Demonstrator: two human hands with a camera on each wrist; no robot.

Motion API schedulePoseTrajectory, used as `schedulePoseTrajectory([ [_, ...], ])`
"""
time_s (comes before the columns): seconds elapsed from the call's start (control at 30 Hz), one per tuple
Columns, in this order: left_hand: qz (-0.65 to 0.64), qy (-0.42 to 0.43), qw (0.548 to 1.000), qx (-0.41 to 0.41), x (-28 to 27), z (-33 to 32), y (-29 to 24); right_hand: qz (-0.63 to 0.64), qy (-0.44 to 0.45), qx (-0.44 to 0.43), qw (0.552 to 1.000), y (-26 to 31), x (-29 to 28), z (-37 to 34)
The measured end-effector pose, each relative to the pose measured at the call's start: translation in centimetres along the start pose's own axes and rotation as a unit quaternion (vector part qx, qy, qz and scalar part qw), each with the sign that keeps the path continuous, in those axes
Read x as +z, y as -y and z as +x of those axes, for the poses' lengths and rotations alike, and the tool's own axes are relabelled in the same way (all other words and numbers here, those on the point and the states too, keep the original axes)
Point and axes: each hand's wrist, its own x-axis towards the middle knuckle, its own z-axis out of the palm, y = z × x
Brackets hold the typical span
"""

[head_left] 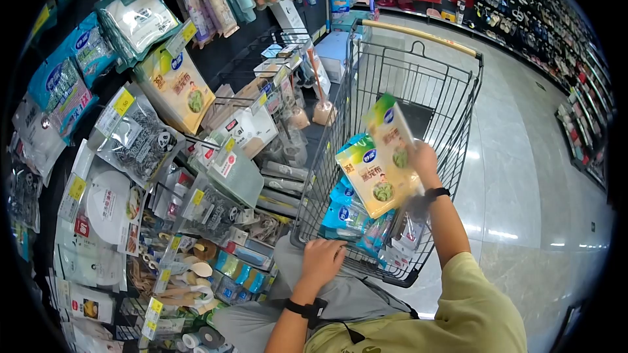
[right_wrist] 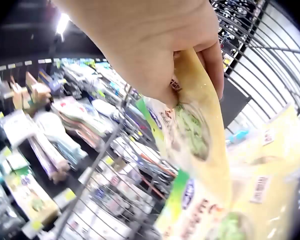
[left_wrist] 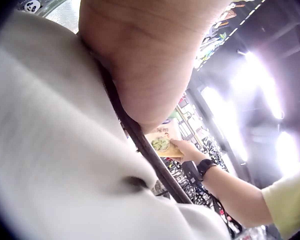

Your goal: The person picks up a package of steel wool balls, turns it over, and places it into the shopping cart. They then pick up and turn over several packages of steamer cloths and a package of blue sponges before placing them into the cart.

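The right hand (head_left: pixel 425 165) pinches one of at least two overlapping yellow packets (head_left: pixel 392 138) half hiding blue packs (head_left: pixel 343 214); whether the left hand (head_left: pixel 322 263), on the cart (head_left: pixel 420 37), grips, I cannot tell.

Glossy pale floor (head_left: pixel 507 176), dark ceiling (left_wrist: pixel 296 75), bright strip lights (left_wrist: pixel 265 85)

A flat, yellow-and-green plastic packet (right_wrist: pixel 192 131), pinched by the right hand (head_left: pixel 425 162), tilts over a black wire shopping cart (head_left: pixel 425 35), overlapping a matching packet (head_left: pixel 367 180).
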Motion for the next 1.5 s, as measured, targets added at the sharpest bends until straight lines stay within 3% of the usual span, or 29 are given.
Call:
schedulePoseTrajectory([
  [0.03,0.000,-0.004,1.000,0.000,0.1,0.0,0.0,0.051,-0.057,-0.039,0.996,0.2,-0.3,0.0],
  [0.13,-0.021,0.013,0.999,-0.022,-0.4,0.4,0.2,0.310,-0.055,-0.073,0.946,1.6,-1.7,-0.1],
  [0.17,-0.030,0.010,0.999,-0.027,-0.4,0.8,0.2,0.448,0.004,-0.071,0.891,1.5,-1.2,0.1],
  [0.23,-0.040,0.006,0.998,-0.042,-1.0,1.0,0.2,0.540,0.090,-0.048,0.836,5.3,-4.2,-3.1],
  [0.27,-0.147,-0.019,0.986,-0.075,-1.1,1.3,0.5,0.584,0.131,-0.041,0.800,7.9,-5.7,-4.8],
  [0.33,-0.358,-0.063,0.921,-0.141,-0.5,1.2,0.6,0.588,0.205,-0.037,0.782,10.5,-6.4,-8.1],
  [0.37,-0.535,-0.102,0.827,-0.140,-1.2,1.3,0.2,0.562,0.262,-0.032,0.784,11.5,-6.9,-9.7],
  [0.4,-0.580,-0.137,0.791,-0.139,-1.9,0.9,0.0,0.491,0.314,-0.041,0.812,12.2,-7.3,-10.8],
  [0.47,-0.660,-0.208,0.710,-0.129,-3.5,0.5,-0.2,0.537,0.373,-0.118,0.748,13.2,-5.1,-13.2],
  [0.57,-0.614,-0.286,0.713,-0.181,-5.7,-0.5,-1.6,0.478,0.489,-0.151,0.714,14.9,-6.0,-15.9],
  [0.6,-0.603,-0.302,0.713,-0.192,-6.2,-1.1,-1.6,0.544,0.552,-0.137,0.617,15.0,-5.1,-16.4],
  [0.63,-0.615,-0.320,0.680,-0.240,-6.4,-1.9,-1.4,0.600,0.606,-0.118,0.509,14.7,-3.9,-16.9],
  [0.67,-0.703,-0.273,0.619,-0.222,-6.5,-2.8,-1.0,0.646,0.647,-0.096,0.394,14.6,-3.0,-17.5],
  [0.7,-0.781,-0.221,0.547,-0.204,-6.6,-4.3,-0.6,0.651,0.639,-0.136,0.387,15.5,-2.9,-18.0],
  [0.73,-0.849,-0.165,0.466,-0.185,-7.6,-4.7,-1.3,0.667,0.609,-0.117,0.414,16.4,-2.6,-18.8],
  [0.8,-0.938,-0.052,0.323,-0.115,-7.1,-5.7,-1.6,0.620,0.561,-0.153,0.527,18.2,-2.6,-20.0],
  [0.87,-0.958,0.043,0.265,-0.098,-6.0,-6.1,-1.5,0.627,0.582,-0.108,0.506,18.1,-0.2,-21.4],
  [0.97,-0.956,0.095,0.250,-0.123,-5.1,-6.1,-2.2,0.591,0.632,-0.086,0.493,17.1,1.4,-22.9],
  [1.0,-0.949,0.100,0.268,-0.135,-4.9,-6.3,-1.9,0.573,0.654,-0.082,0.487,16.7,1.8,-23.1],
  [1.07,-0.933,0.112,0.304,-0.154,-4.2,-6.9,-1.1,0.548,0.654,-0.042,0.520,17.1,0.0,-22.9],
  [1.13,-0.842,-0.001,0.460,-0.282,-4.8,-7.0,-2.1,0.500,0.668,0.028,0.551,17.2,-1.0,-22.2],
  [1.17,-0.777,-0.056,0.530,-0.336,-5.0,-7.1,-2.5,0.601,0.605,-0.021,0.523,17.0,0.2,-22.9],
  [1.27,-0.755,-0.200,0.536,-0.322,-4.6,-7.9,-1.6,0.626,0.586,-0.026,0.514,16.2,1.9,-22.4],
  [1.3,-0.736,-0.205,0.571,-0.300,-4.9,-7.8,-1.4,0.634,0.577,-0.024,0.514,16.2,1.9,-22.2],
  [1.4,-0.830,-0.275,0.452,-0.176,-6.0,-8.0,-2.1,0.624,0.562,-0.013,0.542,16.0,1.6,-21.5],
  [1.5,-0.786,-0.301,0.513,-0.168,-5.3,-9.3,-1.7,0.624,0.551,-0.014,0.554,15.8,2.1,-21.4],
])
